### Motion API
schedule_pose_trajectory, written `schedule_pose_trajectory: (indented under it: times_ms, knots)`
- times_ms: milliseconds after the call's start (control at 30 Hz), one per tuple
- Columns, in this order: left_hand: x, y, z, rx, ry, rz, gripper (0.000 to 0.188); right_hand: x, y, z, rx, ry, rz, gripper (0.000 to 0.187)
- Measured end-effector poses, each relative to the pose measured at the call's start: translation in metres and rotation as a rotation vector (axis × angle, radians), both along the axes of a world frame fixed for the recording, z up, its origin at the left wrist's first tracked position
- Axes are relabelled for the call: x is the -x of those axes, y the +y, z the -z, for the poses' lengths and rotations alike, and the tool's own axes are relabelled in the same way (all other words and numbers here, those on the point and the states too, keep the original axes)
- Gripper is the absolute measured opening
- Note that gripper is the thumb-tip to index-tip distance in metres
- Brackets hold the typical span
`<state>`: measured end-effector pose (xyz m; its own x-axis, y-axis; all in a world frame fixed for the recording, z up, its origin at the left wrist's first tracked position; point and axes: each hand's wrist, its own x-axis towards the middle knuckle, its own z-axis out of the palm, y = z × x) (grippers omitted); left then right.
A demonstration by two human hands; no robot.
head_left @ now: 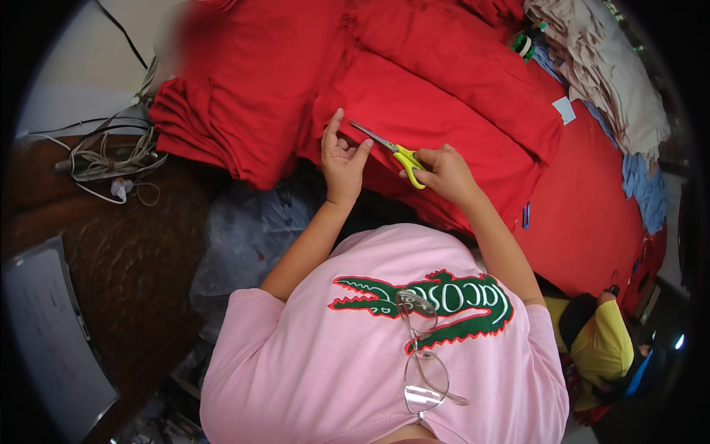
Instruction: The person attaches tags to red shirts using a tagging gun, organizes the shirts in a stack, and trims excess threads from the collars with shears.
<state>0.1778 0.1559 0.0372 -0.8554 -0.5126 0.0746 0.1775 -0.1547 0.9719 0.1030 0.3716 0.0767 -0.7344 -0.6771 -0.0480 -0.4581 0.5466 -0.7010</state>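
A pair of scissors with yellow-green handles (408, 163) is gripped in my right hand (451, 175). Its blades point up and left, toward the edge of the folded red cloth (436, 111). My left hand (343, 163) is beside the blade tips at that edge, with thumb and index finger apart and the other fingers partly bent. I see nothing held in it. The blades look nearly closed; whether a thread lies between them is too small to tell.
More red cloth (251, 89) is piled at the left, beside tangled cables (111, 159). A clear plastic bag (244, 237) hangs below it. Beige cloth (603, 66), blue cloth (645, 189) and a white paper piece (563, 110) are at right. A person in yellow (606, 337) is at lower right.
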Motion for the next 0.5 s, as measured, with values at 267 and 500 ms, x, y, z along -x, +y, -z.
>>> schedule_pose_trajectory:
  times_ms: [267,500]
  knots:
    - [-0.001,-0.017,0.03,0.05,-0.104,-0.013,0.08,-0.012,0.076,0.018,0.527,-0.388,0.797,0.028]
    - [-0.013,-0.061,0.032,0.979,-0.248,0.022,0.066,-0.102,0.178,0.02,0.011,-0.104,0.818,0.063]
